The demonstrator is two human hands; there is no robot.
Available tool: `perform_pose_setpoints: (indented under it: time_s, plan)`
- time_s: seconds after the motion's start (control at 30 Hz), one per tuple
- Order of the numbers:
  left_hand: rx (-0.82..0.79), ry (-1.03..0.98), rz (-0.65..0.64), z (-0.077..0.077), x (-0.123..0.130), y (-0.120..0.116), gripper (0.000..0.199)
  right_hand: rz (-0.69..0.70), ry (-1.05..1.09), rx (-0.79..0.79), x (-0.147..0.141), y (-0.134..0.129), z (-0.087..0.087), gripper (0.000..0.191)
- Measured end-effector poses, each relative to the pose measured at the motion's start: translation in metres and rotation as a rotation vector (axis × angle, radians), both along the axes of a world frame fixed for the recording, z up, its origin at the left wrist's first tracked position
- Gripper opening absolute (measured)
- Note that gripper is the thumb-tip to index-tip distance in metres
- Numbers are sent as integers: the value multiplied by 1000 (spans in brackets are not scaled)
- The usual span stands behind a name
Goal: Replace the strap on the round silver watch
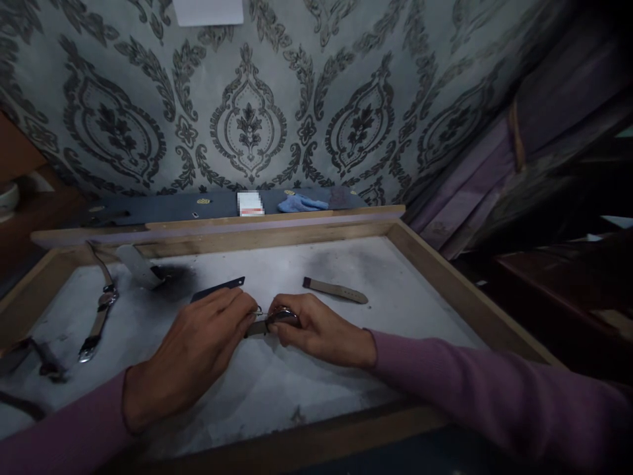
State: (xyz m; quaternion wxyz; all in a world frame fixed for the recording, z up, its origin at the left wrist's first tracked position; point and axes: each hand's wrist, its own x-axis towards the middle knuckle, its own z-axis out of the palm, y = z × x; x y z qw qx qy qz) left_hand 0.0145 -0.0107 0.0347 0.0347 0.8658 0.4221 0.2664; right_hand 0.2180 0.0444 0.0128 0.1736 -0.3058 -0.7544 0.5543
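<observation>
A round wristwatch (285, 316) with a shiny case is pinched in my right hand (319, 330), above the white work surface. From its case a grey-brown strap (256, 328) runs left, partly under my left hand (198, 340). The fingers of that hand are closed around a thin metal piece (258, 311) that reaches to the watch case; most of it is hidden. Behind my left knuckles lies a dark flat strip (220, 288) with a small hole at its end. A loose strap piece (336, 289) with punched holes lies beyond my right hand.
A wooden rim (277, 232) borders the tray. At its left lie another watch (105, 300), a pale curved strap (138, 266) and dark straps (47, 363). Behind the rim are a small white box (250, 203) and a blue cloth (301, 203). A purple curtain (475, 178) hangs at right.
</observation>
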Motion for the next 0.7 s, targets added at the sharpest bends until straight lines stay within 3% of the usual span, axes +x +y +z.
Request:
perform_pose_setpoints:
  time_s: [0.7]
  plan:
    - [1,51,-24,-1,-2,2,25,-3,-7,-10,-1,0,1,4]
